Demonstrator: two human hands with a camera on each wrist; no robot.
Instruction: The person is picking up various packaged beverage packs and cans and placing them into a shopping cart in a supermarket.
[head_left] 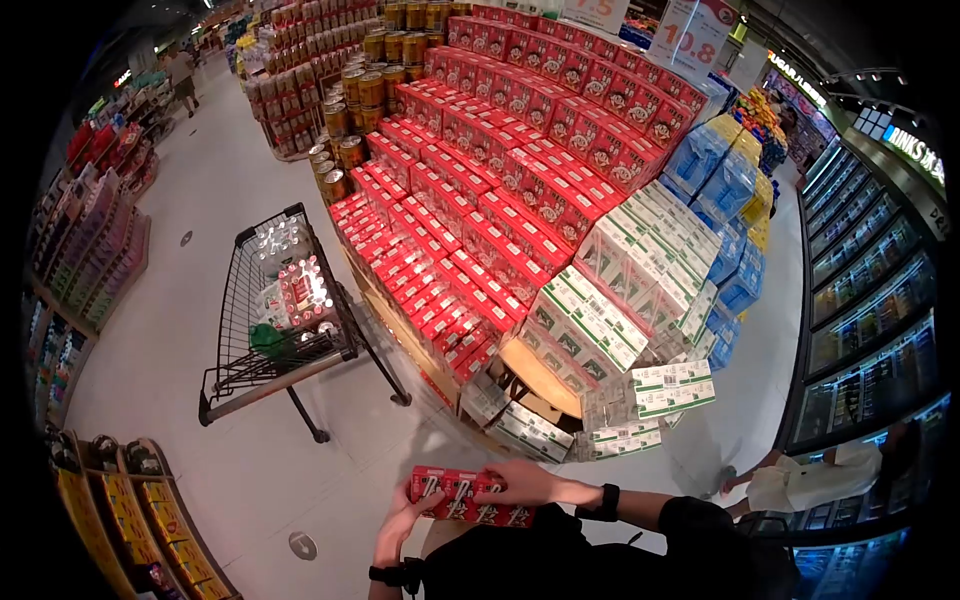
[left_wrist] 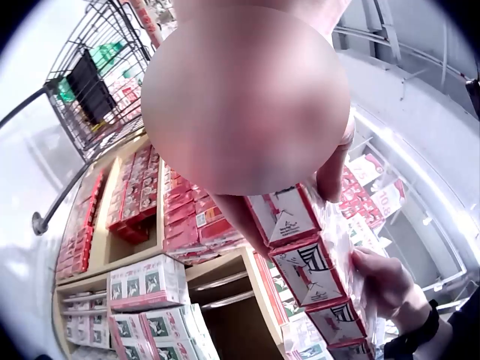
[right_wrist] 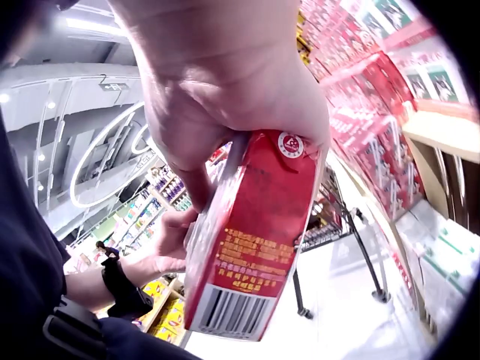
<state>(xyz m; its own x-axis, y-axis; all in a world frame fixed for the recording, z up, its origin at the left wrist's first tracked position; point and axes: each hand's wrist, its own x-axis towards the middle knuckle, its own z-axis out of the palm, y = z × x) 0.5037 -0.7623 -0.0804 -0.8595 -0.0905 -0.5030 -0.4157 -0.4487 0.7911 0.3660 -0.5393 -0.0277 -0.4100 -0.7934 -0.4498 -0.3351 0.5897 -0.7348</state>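
In our left hand [head_left: 400, 514] and right hand [head_left: 528, 482] we grip a red pack [head_left: 474, 509], the left fingers and thumb curled about one end, the right ones clasping it nearer the other. We have the pack off the floor [head_left: 360, 500], close in front of our body, before the stacked red boxes [head_left: 480, 200] and white-green packs [head_left: 592, 312], with the loaded cart [head_left: 282, 384] standing ahead to the left.

red carton pack [head_left: 462, 506] | film-wrapped, cartons in a row | white-and-black print | gripped by both hands [head_left: 404, 512] [head_left: 524, 482]
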